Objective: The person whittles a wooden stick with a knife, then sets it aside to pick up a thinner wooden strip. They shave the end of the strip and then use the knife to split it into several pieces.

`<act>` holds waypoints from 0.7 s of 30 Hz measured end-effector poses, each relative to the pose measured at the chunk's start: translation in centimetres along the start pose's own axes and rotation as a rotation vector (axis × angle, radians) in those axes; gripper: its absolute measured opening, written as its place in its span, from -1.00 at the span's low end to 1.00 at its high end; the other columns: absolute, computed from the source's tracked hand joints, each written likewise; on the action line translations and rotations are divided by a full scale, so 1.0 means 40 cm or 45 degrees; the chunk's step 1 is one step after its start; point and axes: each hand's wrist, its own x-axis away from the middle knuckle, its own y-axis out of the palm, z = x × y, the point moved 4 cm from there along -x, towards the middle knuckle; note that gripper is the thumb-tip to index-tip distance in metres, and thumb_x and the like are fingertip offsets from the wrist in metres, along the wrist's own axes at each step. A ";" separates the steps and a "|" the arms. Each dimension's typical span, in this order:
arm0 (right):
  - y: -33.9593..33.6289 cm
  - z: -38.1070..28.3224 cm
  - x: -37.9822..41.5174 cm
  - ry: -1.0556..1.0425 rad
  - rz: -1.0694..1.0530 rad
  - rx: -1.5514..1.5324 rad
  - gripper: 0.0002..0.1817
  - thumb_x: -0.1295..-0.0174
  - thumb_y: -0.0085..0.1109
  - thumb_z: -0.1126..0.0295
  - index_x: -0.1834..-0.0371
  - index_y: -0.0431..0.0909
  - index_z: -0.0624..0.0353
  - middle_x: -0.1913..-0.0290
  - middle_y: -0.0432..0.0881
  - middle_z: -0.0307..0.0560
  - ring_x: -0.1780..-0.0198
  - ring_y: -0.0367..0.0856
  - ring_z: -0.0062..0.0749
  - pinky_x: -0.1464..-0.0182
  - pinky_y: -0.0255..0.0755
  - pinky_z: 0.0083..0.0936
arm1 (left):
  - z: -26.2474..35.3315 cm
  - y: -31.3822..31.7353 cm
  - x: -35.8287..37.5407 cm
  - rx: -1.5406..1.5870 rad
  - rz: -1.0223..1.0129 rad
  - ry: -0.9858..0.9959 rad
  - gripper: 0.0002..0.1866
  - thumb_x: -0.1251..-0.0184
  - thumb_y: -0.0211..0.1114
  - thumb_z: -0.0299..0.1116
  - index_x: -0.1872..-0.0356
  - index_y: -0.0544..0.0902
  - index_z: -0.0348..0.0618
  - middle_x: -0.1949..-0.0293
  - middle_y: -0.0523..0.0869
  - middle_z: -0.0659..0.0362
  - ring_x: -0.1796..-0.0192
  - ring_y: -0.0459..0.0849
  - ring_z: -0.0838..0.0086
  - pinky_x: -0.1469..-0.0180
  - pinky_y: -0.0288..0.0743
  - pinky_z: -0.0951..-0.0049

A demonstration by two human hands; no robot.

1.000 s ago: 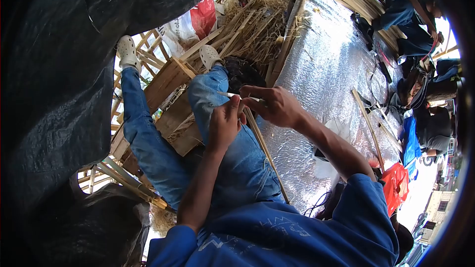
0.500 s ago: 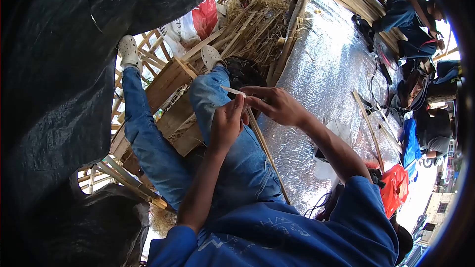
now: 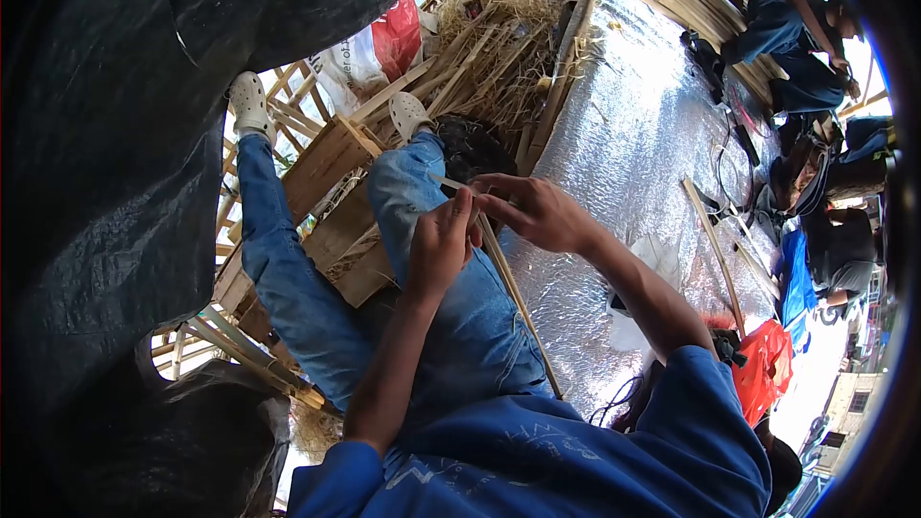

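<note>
My left hand [image 3: 443, 242] is closed in front of my raised knee, its thumb pointing up against a thin, pale flat strip [image 3: 445, 181]. From the right, my right hand [image 3: 539, 213] meets it, with bent fingers pinched at the strip's near end. The strip's tip sticks out to the upper left, over my jeans [image 3: 403, 177]. I cannot tell whether it is a blade or a sliver of bamboo. A long, slim bamboo stick [image 3: 523, 312] runs from just behind my hands down along my thigh.
Silver foil sheeting [image 3: 595, 173] covers the surface on my right, with a wooden stick [image 3: 712, 249] and a red plastic bag [image 3: 765, 369] there. Split bamboo and straw [image 3: 499, 48] lie ahead. A black tarp [image 3: 115, 163] hangs at left. Another person [image 3: 782, 34] sits at upper right.
The pale strip's tip has dipped slightly and shows less of its length. My right hand has shifted a little right and down; my left hand stays nearly in place.
</note>
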 end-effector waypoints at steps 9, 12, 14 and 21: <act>0.014 0.024 -0.014 -0.018 -0.049 -0.108 -0.54 -0.42 -0.06 0.04 -0.06 0.55 0.21 0.15 0.71 0.07 0.10 0.70 -0.16 0.03 0.52 -0.31 | -0.019 -0.009 -0.008 -0.084 0.029 0.014 -0.47 -0.51 -0.04 0.08 0.26 0.68 -0.20 0.72 0.43 0.35 0.72 0.33 0.74 0.68 0.14 0.65; 0.016 0.027 -0.017 -0.070 -0.034 -0.055 -0.59 -0.41 -0.03 0.08 -0.04 0.57 0.18 0.18 0.71 0.06 0.17 0.71 -0.17 0.10 0.54 -0.33 | -0.029 -0.012 -0.012 -0.056 0.035 0.002 -0.47 -0.51 -0.05 0.07 0.28 0.67 -0.20 0.72 0.43 0.35 0.72 0.34 0.73 0.68 0.14 0.65; 0.014 0.022 -0.015 -0.044 -0.017 0.038 -0.62 -0.40 0.00 0.10 -0.02 0.58 0.16 0.24 0.71 0.07 0.25 0.71 -0.15 0.17 0.55 -0.32 | -0.029 -0.013 -0.013 -0.048 0.031 -0.006 -0.47 -0.52 -0.05 0.07 0.29 0.67 -0.20 0.72 0.44 0.34 0.72 0.34 0.74 0.68 0.14 0.65; 0.009 0.008 0.001 0.012 0.033 0.113 -0.62 -0.40 0.01 0.11 -0.04 0.57 0.16 0.31 0.71 0.11 0.31 0.71 -0.14 0.22 0.53 -0.29 | -0.033 -0.008 -0.012 0.053 -0.054 0.019 -0.53 -0.54 -0.07 0.02 0.27 0.64 -0.16 0.67 0.48 0.33 0.72 0.32 0.79 0.68 0.13 0.70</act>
